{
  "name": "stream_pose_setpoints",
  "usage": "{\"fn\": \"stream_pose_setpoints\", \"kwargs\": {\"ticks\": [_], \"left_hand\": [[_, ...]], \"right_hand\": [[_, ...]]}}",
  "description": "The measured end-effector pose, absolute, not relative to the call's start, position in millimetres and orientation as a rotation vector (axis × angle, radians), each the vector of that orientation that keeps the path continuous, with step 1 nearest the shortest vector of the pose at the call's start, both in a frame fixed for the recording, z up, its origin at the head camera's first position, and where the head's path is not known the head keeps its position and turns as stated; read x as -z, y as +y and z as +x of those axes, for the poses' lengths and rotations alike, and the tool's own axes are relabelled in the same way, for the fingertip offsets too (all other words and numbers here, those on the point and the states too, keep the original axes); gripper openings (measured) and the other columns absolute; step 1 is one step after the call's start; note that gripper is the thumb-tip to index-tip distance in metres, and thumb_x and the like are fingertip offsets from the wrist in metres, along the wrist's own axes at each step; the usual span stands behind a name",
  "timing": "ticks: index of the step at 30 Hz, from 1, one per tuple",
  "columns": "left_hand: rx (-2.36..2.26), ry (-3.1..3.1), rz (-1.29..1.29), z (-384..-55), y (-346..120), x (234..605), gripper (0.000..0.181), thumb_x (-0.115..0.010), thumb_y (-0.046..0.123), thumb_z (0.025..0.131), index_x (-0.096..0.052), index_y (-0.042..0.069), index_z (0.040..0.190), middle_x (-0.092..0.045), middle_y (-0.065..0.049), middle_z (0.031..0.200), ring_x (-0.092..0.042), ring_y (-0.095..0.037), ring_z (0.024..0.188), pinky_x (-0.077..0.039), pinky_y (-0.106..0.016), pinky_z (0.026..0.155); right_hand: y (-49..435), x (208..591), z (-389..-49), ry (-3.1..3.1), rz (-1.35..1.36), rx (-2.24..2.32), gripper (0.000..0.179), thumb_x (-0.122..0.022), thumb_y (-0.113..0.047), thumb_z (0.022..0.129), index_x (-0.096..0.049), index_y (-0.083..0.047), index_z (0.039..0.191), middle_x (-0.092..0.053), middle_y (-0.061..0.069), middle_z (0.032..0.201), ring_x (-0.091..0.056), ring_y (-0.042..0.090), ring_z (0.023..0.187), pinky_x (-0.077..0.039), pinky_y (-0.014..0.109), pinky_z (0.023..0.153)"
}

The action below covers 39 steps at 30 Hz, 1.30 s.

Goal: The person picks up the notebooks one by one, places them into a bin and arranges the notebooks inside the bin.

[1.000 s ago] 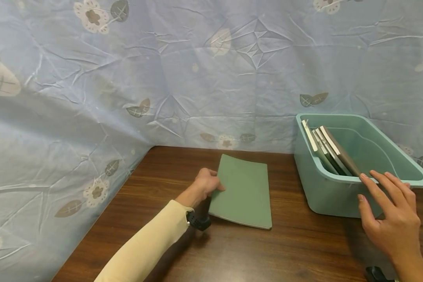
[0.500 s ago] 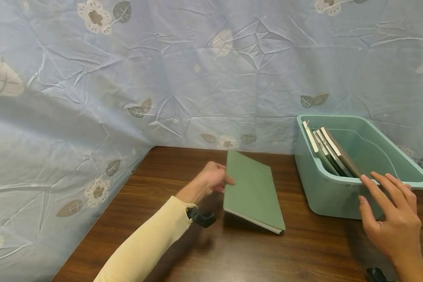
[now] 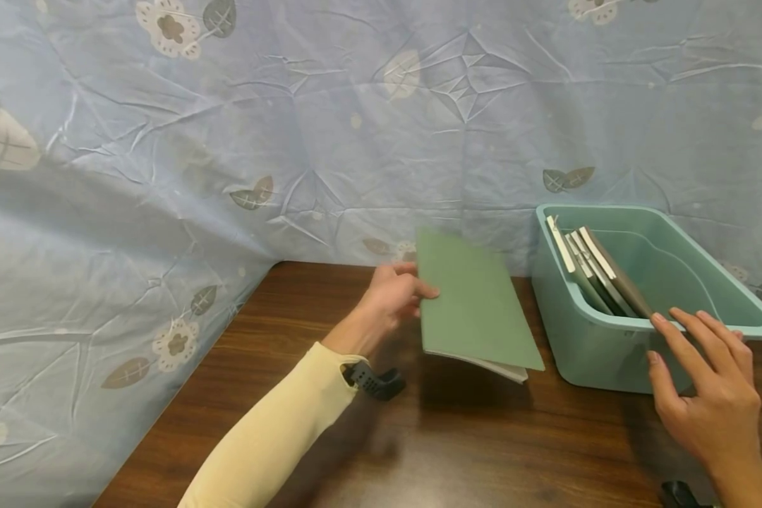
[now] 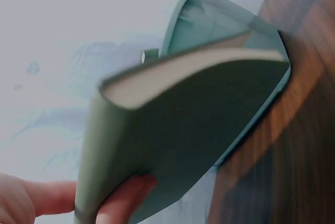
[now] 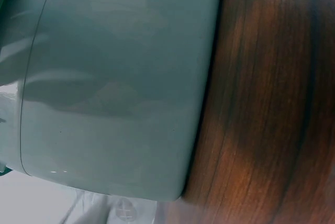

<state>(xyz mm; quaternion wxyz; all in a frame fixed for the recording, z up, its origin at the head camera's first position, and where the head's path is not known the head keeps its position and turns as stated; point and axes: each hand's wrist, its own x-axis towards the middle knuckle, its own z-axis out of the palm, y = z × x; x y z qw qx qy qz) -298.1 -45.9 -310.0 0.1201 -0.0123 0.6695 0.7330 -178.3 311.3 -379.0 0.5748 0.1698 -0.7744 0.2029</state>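
My left hand [image 3: 395,293] pinches a green softcover notebook [image 3: 473,300] by its spine, thumb on one cover and fingers on the other. The notebook hangs tilted above the table, its covers slightly apart at the lower right corner. In the left wrist view, the page edges of the notebook [image 4: 172,124] show between its covers, with the thumb and a finger at the spine. My right hand [image 3: 711,384] rests its fingertips on the front rim of a teal plastic bin [image 3: 600,353], fingers fairly straight. The bin wall [image 5: 115,88] fills most of the right wrist view.
Several books [image 3: 600,271] lean upright along the left side inside the bin. The bin stands at the right of a dark wooden table [image 3: 292,317]. Behind and to the left hangs a pale blue floral cloth [image 3: 355,141].
My left hand has lifted the notebook off the table and carried it to the right and away from me, tilting it. The right hand and the bin have stayed in place.
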Motion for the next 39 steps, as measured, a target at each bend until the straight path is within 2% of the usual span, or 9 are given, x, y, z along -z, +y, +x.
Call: {"fn": "stream_pose_setpoints", "kwargs": {"ticks": [5, 8, 10, 15, 18, 21, 34, 39], "left_hand": [[-2.274, 1.946, -0.062, -297, -38, 302, 0.056, -0.069, -0.014, 0.076, -0.056, -0.001, 0.129, -0.068, -0.009, 0.079, -0.064, -0.013, 0.055, -0.045, -0.022, 0.041], [-2.351, 1.940, -0.092, -296, -33, 300, 0.064, -0.069, -0.015, 0.076, -0.051, 0.001, 0.135, -0.067, -0.010, 0.085, -0.061, -0.013, 0.053, -0.043, -0.022, 0.041], [-2.396, 1.951, -0.100, -295, -31, 299, 0.067, -0.069, -0.016, 0.075, -0.050, 0.004, 0.137, -0.069, -0.011, 0.095, -0.064, -0.014, 0.058, -0.047, -0.024, 0.043], [-2.469, 2.033, -0.113, -294, -29, 294, 0.068, -0.068, -0.015, 0.077, -0.050, 0.011, 0.137, -0.071, -0.012, 0.116, -0.071, -0.021, 0.080, -0.058, -0.033, 0.062], [-2.486, 2.076, -0.108, -294, -28, 291, 0.067, -0.069, -0.014, 0.077, -0.052, 0.013, 0.136, -0.071, -0.012, 0.117, -0.071, -0.023, 0.087, -0.059, -0.036, 0.074], [-2.494, 2.090, -0.097, -294, -26, 288, 0.068, -0.068, -0.015, 0.076, -0.053, 0.014, 0.135, -0.072, -0.012, 0.116, -0.071, -0.023, 0.090, -0.058, -0.036, 0.079], [-2.522, 2.146, -0.117, -303, -9, 268, 0.066, -0.065, -0.017, 0.073, -0.056, 0.012, 0.131, -0.073, -0.012, 0.108, -0.070, -0.021, 0.084, -0.058, -0.035, 0.076], [-2.586, 2.115, -0.131, -307, -7, 255, 0.063, -0.064, -0.015, 0.076, -0.055, 0.014, 0.131, -0.073, -0.008, 0.106, -0.071, -0.020, 0.081, -0.058, -0.033, 0.068]], "right_hand": [[312, 379, -178, -1.808, 0.402, -0.475, 0.046, -0.055, -0.040, 0.096, -0.071, -0.004, 0.121, -0.066, 0.020, 0.126, -0.052, 0.038, 0.131, -0.031, 0.046, 0.118], [312, 380, -179, -1.792, 0.407, -0.478, 0.046, -0.055, -0.040, 0.096, -0.071, -0.004, 0.120, -0.066, 0.021, 0.125, -0.052, 0.038, 0.130, -0.032, 0.046, 0.118], [312, 381, -179, -1.784, 0.409, -0.480, 0.045, -0.056, -0.040, 0.096, -0.071, -0.004, 0.119, -0.067, 0.021, 0.125, -0.053, 0.038, 0.130, -0.032, 0.046, 0.118], [312, 382, -180, -1.786, 0.410, -0.489, 0.045, -0.056, -0.039, 0.096, -0.071, -0.004, 0.119, -0.067, 0.021, 0.124, -0.053, 0.037, 0.130, -0.032, 0.045, 0.118], [313, 382, -181, -1.796, 0.409, -0.487, 0.045, -0.056, -0.039, 0.096, -0.071, -0.004, 0.120, -0.066, 0.021, 0.125, -0.053, 0.037, 0.130, -0.032, 0.045, 0.118], [314, 383, -181, -1.802, 0.405, -0.484, 0.045, -0.056, -0.039, 0.096, -0.071, -0.005, 0.120, -0.066, 0.021, 0.125, -0.052, 0.037, 0.131, -0.032, 0.045, 0.118], [317, 384, -182, -1.811, 0.407, -0.464, 0.045, -0.055, -0.040, 0.097, -0.071, -0.005, 0.121, -0.066, 0.021, 0.126, -0.052, 0.038, 0.131, -0.032, 0.045, 0.117], [317, 384, -182, -1.797, 0.406, -0.474, 0.044, -0.056, -0.039, 0.096, -0.071, -0.005, 0.120, -0.066, 0.020, 0.126, -0.052, 0.037, 0.130, -0.033, 0.044, 0.117]]}}
